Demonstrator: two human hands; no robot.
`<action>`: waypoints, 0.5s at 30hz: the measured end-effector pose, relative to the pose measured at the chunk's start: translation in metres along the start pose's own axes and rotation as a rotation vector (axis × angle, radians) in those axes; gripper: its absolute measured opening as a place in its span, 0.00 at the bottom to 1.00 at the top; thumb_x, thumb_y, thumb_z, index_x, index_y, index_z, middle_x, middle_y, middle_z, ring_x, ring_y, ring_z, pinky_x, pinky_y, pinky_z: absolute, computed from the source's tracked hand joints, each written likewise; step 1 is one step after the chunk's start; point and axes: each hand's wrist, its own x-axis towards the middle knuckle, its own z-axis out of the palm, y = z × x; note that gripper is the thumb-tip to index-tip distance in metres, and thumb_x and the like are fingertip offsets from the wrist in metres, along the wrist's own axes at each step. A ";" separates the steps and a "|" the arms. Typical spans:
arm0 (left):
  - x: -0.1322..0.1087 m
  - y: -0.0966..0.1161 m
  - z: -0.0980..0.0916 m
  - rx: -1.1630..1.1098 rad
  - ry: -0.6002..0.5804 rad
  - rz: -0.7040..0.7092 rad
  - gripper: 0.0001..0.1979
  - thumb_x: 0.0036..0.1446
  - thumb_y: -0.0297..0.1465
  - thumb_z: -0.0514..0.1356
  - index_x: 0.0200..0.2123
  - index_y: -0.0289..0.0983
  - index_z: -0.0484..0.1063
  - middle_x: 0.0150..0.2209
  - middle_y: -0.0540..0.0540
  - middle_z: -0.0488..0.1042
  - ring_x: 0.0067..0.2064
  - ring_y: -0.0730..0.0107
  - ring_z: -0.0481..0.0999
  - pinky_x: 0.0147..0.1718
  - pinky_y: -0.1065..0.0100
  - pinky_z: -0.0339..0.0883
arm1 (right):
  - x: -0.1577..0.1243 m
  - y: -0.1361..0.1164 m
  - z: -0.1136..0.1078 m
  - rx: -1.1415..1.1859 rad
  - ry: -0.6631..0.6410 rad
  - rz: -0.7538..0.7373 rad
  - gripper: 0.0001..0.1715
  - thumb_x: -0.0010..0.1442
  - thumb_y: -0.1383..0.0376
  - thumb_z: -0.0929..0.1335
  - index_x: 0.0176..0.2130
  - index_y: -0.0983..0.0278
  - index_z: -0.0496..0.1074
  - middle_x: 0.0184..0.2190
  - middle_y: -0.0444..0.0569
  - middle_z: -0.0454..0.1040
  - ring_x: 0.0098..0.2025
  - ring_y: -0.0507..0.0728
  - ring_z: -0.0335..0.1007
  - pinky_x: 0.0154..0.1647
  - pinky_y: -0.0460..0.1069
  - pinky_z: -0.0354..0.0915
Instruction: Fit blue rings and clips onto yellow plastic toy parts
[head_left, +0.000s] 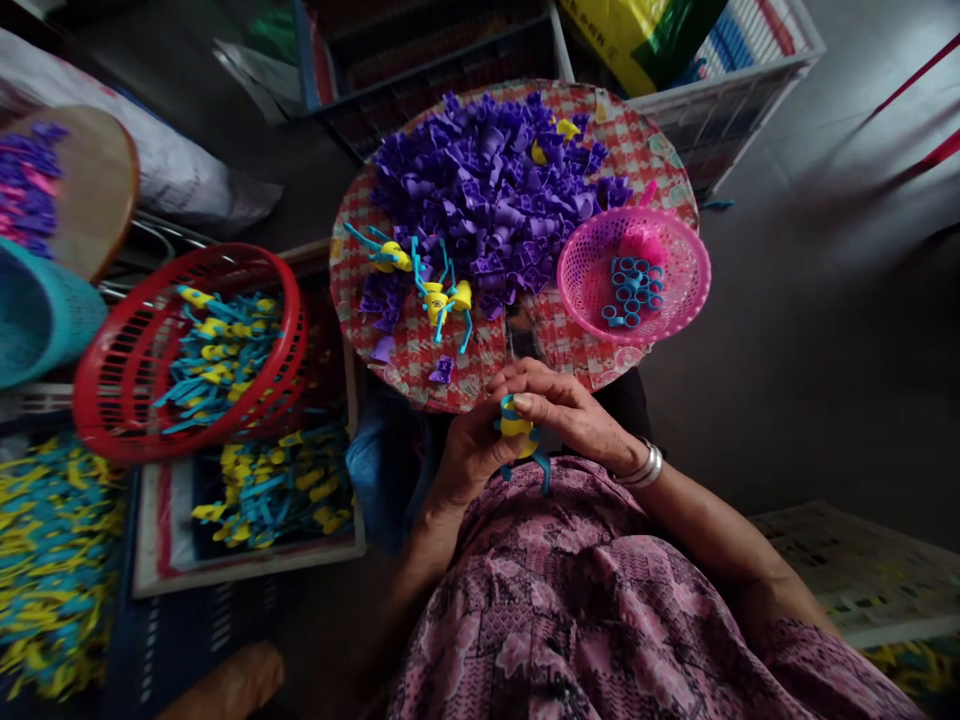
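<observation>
Both hands meet just below the round checked tray and grip one small yellow and blue plastic toy piece. My left hand wraps it from the left with closed fingers. My right hand, a silver bangle on its wrist, pinches it from above and the right. A blue leg of the piece hangs below the hands. On the tray lie a heap of purple plastic parts and several assembled yellow and blue pieces.
A pink basket with blue rings sits on the tray's right side. A red basket of yellow and blue pieces stands at the left, above a box and a crate with more. A teal basket is far left.
</observation>
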 end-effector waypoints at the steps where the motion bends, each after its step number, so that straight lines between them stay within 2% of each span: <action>1: 0.000 0.002 0.001 0.034 0.014 0.002 0.26 0.48 0.43 0.80 0.50 0.44 0.86 0.42 0.47 0.84 0.40 0.63 0.81 0.40 0.64 0.78 | -0.001 0.001 0.001 -0.002 0.015 -0.002 0.23 0.70 0.43 0.72 0.43 0.57 0.85 0.50 0.49 0.80 0.58 0.59 0.74 0.69 0.58 0.66; 5: -0.002 0.015 0.010 0.243 0.119 0.035 0.23 0.48 0.43 0.80 0.47 0.41 0.87 0.39 0.49 0.83 0.37 0.67 0.79 0.38 0.68 0.74 | -0.004 0.005 0.008 -0.028 0.111 -0.019 0.21 0.69 0.44 0.74 0.44 0.57 0.85 0.47 0.49 0.81 0.55 0.59 0.75 0.66 0.58 0.66; 9: -0.005 0.020 0.015 0.366 0.198 0.041 0.24 0.50 0.44 0.79 0.48 0.39 0.87 0.32 0.51 0.80 0.31 0.70 0.74 0.32 0.70 0.69 | -0.006 0.012 0.017 0.015 0.221 -0.056 0.22 0.69 0.44 0.74 0.43 0.58 0.84 0.46 0.49 0.80 0.53 0.58 0.75 0.64 0.57 0.68; 12: -0.006 0.018 0.010 0.260 0.113 0.009 0.22 0.51 0.44 0.79 0.47 0.39 0.87 0.34 0.50 0.80 0.33 0.68 0.76 0.35 0.68 0.72 | -0.007 0.011 0.020 0.049 0.224 -0.051 0.22 0.68 0.43 0.74 0.43 0.58 0.83 0.46 0.49 0.80 0.53 0.58 0.76 0.63 0.56 0.70; 15: -0.005 0.012 -0.001 0.103 -0.004 -0.020 0.22 0.50 0.44 0.79 0.46 0.40 0.86 0.40 0.46 0.82 0.38 0.62 0.80 0.40 0.64 0.76 | -0.007 0.004 0.018 0.024 0.169 -0.041 0.23 0.68 0.42 0.74 0.43 0.58 0.83 0.46 0.50 0.80 0.54 0.59 0.76 0.63 0.57 0.70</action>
